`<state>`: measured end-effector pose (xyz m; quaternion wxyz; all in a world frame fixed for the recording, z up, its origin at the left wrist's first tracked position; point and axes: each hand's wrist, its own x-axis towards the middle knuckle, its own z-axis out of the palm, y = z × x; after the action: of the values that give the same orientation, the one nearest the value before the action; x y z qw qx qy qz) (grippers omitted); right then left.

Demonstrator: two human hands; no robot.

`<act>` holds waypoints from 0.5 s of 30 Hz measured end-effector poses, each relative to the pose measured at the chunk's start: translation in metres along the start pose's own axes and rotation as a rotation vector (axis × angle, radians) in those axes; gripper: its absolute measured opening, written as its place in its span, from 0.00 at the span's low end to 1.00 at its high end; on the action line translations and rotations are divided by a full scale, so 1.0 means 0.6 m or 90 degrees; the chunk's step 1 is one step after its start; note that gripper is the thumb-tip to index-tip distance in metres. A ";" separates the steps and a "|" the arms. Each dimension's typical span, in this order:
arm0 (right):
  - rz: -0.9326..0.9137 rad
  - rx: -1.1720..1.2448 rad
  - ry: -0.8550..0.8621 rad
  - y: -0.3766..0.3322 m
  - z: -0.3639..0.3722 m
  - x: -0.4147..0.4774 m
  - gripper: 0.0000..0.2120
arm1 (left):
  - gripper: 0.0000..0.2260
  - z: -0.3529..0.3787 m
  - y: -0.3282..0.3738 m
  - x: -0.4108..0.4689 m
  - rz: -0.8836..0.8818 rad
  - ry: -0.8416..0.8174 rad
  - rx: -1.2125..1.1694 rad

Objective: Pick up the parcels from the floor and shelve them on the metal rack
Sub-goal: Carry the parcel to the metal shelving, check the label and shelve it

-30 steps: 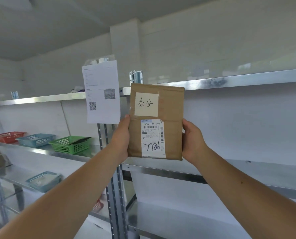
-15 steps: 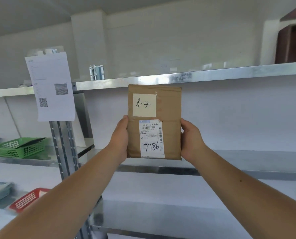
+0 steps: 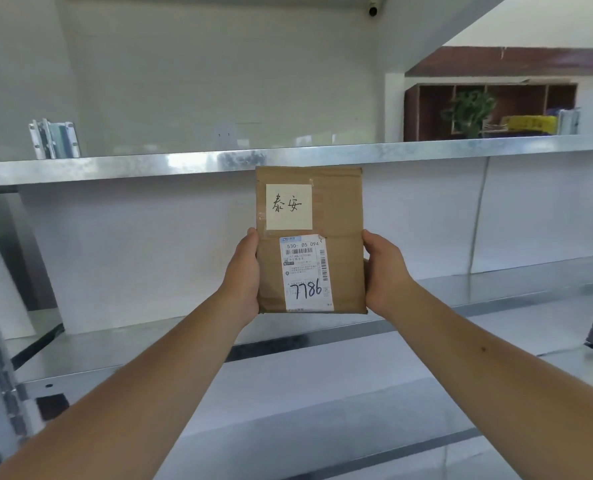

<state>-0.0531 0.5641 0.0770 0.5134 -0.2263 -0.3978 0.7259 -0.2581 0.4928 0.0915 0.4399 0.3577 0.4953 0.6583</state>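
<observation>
The view has shifted rightward along the metal rack (image 3: pixel 198 166) since the earlier frames: the hanging paper sheet and green basket have left the picture. The brown parcel (image 3: pixel 336 216) remains upright, long axis vertical, labelled face toward the camera, in front of the bay between two shelves. Left hand (image 3: pixel 245 278) and right hand (image 3: pixel 385 271) each clasp one side edge.

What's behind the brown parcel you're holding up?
Behind the brown parcel are the metal rack's upper shelf edge and white backing. The parcel and both hands cover the strip of rack directly behind them.
</observation>
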 end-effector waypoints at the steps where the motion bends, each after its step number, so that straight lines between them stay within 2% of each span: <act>1: -0.005 -0.003 0.011 -0.005 -0.008 -0.005 0.23 | 0.24 0.009 -0.002 0.004 -0.008 -0.016 -0.003; 15: -0.099 -0.007 0.222 -0.059 -0.125 -0.109 0.29 | 0.23 0.158 -0.057 0.026 -0.063 -0.202 0.026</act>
<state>0.0463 0.5353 0.0568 0.6280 -0.3202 -0.3226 0.6317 -0.1699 0.5437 0.0830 0.5372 0.4409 0.4499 0.5609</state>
